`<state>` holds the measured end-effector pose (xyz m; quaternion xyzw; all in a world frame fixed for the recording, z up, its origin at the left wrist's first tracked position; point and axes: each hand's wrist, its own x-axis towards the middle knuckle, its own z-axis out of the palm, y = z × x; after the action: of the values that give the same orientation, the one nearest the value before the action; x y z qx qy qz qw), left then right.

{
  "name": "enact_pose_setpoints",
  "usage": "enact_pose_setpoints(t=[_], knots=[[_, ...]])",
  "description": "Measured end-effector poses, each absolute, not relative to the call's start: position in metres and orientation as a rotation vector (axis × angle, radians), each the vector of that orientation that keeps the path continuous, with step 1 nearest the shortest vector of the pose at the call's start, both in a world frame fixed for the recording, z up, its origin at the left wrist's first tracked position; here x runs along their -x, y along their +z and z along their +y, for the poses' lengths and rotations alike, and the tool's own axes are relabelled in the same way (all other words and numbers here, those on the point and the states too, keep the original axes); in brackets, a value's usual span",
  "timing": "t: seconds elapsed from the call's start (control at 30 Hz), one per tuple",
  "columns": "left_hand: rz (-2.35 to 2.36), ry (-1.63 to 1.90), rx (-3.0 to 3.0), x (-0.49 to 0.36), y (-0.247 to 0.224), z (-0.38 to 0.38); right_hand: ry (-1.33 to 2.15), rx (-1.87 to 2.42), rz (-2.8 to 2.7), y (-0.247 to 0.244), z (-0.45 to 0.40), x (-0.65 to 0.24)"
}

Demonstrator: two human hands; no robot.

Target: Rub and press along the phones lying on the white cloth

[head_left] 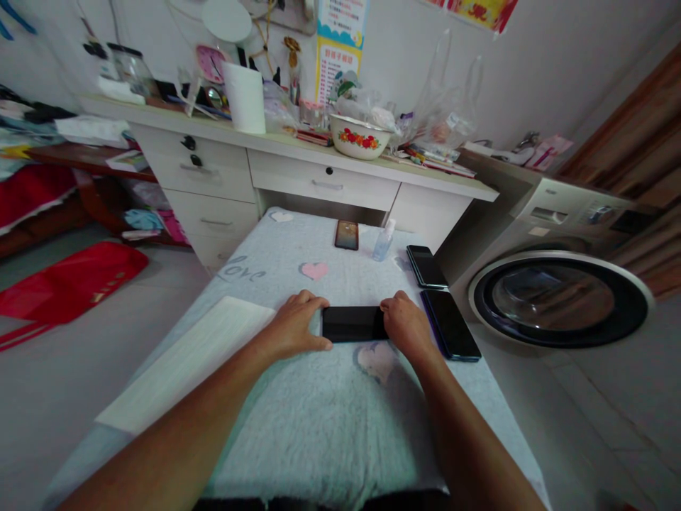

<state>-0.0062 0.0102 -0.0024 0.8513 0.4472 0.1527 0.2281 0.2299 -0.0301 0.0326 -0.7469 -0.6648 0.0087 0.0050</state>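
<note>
A black smartphone (354, 324) lies lengthwise across the cloth-covered table (319, 419), its dark screen facing up. Its left end sits between the thumb and fingers of my left hand (298, 323). At the other end, my right hand (407, 323) grips the phone with curled fingers; part of its thumb is hidden. Right of my right hand lies a larger dark tablet (452, 325), with a stack of phones (427, 266) just beyond it. A white paper towel (191, 358) is spread out beside my left forearm.
Farther back on the table are a small brown-screened phone (347, 235) and a clear spray bottle (384, 241). A white desk (324, 177) holding a floral bowl (360, 136) and a paper roll (244, 98) stands behind. At right is a washing machine (558, 298); a red bag (74, 280) lies left.
</note>
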Motion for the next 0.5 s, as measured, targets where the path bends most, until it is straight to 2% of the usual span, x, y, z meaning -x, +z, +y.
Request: enact_pose_setpoints(t=[0.3,0.5], knots=[[1.256,0.397,-2.339,0.004,0.001,0.008,0.085,2.084,-2.214,0.023,-0.032,-0.214],[1.260,0.388,-2.327,0.005,0.002,0.008,0.126,2.058,-2.221,0.025,-0.029,-0.214]])
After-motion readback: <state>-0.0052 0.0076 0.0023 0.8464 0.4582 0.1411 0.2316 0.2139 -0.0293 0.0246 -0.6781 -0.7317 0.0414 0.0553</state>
